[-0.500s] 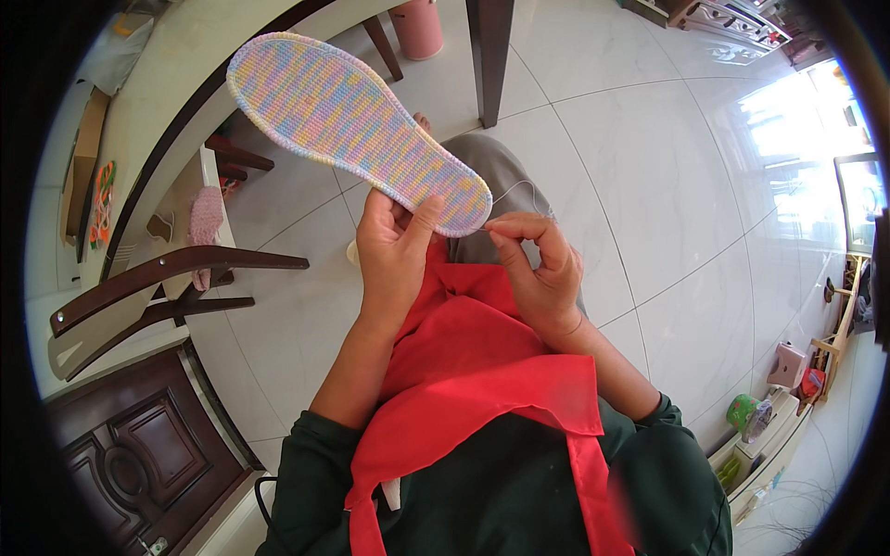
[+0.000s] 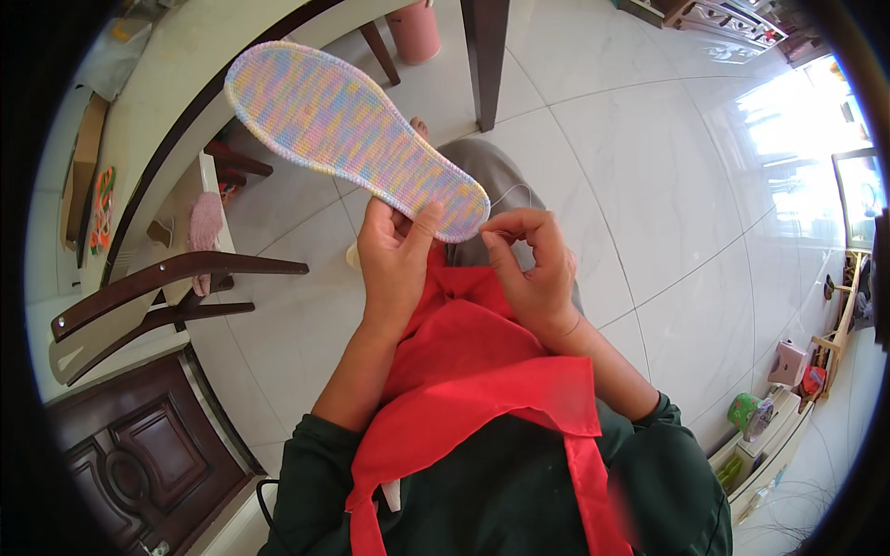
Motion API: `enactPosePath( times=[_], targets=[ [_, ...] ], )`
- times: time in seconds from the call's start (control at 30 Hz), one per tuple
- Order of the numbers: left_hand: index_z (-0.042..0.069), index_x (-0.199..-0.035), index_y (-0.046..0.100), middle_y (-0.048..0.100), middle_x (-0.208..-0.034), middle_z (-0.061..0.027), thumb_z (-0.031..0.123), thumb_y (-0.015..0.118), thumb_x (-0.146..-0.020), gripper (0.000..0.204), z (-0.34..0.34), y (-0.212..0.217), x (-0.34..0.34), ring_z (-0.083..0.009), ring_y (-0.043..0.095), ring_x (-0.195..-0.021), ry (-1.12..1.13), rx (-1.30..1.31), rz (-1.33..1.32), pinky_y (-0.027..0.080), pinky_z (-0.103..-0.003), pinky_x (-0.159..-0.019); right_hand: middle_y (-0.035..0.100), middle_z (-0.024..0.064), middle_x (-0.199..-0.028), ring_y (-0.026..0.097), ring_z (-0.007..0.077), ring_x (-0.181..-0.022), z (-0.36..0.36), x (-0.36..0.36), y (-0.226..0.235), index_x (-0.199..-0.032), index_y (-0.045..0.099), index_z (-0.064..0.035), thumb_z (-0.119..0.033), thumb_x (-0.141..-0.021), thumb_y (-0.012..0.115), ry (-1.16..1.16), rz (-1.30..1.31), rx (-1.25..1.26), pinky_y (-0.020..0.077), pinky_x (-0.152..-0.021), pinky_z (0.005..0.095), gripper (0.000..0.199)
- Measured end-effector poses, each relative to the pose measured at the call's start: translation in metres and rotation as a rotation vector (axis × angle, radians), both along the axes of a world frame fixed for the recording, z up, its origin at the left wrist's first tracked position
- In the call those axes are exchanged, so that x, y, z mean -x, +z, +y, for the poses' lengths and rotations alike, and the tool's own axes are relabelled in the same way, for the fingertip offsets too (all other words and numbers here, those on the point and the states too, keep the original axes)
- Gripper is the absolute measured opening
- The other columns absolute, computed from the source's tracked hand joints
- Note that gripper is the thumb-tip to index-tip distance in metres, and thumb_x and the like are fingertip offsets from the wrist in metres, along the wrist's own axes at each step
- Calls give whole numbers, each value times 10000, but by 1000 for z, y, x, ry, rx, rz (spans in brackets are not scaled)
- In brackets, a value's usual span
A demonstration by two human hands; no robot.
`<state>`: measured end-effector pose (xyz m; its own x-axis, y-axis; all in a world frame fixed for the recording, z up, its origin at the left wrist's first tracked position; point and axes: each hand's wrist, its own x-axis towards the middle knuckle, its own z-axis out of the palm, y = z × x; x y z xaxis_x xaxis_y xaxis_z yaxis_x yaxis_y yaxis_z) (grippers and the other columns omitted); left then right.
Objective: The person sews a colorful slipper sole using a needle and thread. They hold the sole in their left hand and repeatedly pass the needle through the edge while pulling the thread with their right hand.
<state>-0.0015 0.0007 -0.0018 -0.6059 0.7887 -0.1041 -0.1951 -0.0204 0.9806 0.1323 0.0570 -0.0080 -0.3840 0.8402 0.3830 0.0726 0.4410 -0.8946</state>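
Note:
A knitted shoe sole (image 2: 357,130) in mottled pink, blue and yellow, with a pale stitched rim, is held up over my lap. My left hand (image 2: 397,250) grips its narrow end from the near side, thumb on the face and fingers behind. At that end's right edge, my right hand (image 2: 533,264) is closed in a pinch, thumb against forefinger. What lies between those fingertips is too small to make out, perhaps a needle. A thin white thread (image 2: 515,191) loops from the sole's edge above my right hand.
To the left stand a dark wooden chair (image 2: 176,269) and a pale table with a dark edge (image 2: 176,139). A pink knitted piece (image 2: 206,221) lies on a seat there. A table leg (image 2: 484,65) and a pink bin (image 2: 413,32) stand ahead. Low shelving (image 2: 765,440) runs along the right.
The sole's wide end has dipped slightly toward me. My right hand has shifted a little left, its fingertips still at the sole's edge. My left hand keeps its grip.

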Motion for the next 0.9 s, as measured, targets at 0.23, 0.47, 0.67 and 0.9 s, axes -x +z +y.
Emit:
enactPosePath(
  times=[0.23,0.47,0.67,0.9],
  targets=[
    [6,-1152,468,567,-1015,-61,106,600,-872,325,-1,-9,-2,-121,575,-860,4,-6,154,496,-247,-656,596,101,-816,592,268,-728,7,-6,-2,-836,565,-39,4,-752,654,55,30,-163,480,-646,335,130],
    [12,-1204,438,547,-1099,-98,63,525,-900,321,14,21,-19,-179,597,-930,-6,-47,-196,548,-300,-715,574,102,-812,588,275,-742,18,-14,17,-845,511,-23,-2,-735,652,16,62,-366,482,-650,350,180],
    [19,-1219,437,557,-1114,-106,78,519,-916,320,8,23,-21,-194,605,-950,-46,-60,-231,552,-305,-726,542,91,-778,560,265,-720,12,-16,15,-819,495,-32,-13,-748,631,-25,61,-388,467,-657,338,155],
    [19,-1222,434,557,-1133,-108,73,524,-916,323,1,10,-29,-185,607,-957,-46,-68,-234,554,-293,-742,552,78,-803,563,259,-731,9,-27,8,-857,529,-63,-77,-767,634,-38,-75,-405,462,-662,350,139]
  ],
)
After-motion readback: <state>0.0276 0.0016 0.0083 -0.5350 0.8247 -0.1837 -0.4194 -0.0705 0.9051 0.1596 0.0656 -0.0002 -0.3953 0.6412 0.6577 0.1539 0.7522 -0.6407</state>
